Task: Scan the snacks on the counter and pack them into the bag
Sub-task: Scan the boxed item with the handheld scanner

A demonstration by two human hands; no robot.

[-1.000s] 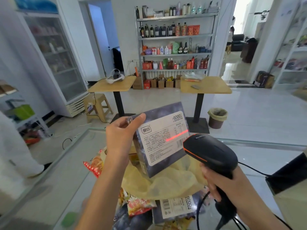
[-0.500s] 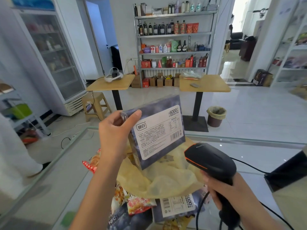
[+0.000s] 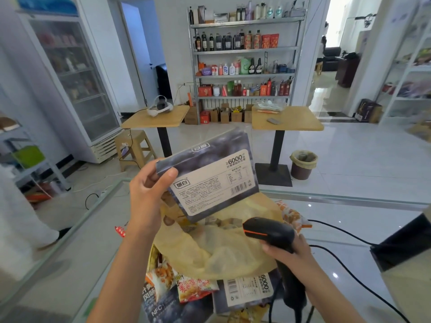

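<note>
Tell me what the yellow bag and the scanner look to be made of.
Yellow bag: thin plastic film, likely; translucent, crumpled, contents showing through. Scanner in the right hand: hard moulded plastic, apparently; matte black shell, orange trim line.

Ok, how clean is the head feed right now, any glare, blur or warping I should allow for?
Head view: wide-angle warping bends the shelf uprights and fridge at the edges; glare spots sit on the glass counter and the glossy floor by the doorway. The edges are soft, the centre sharp: the blue pack in the left hand shows its barcode clearly, and the scanner is crisp.
</note>
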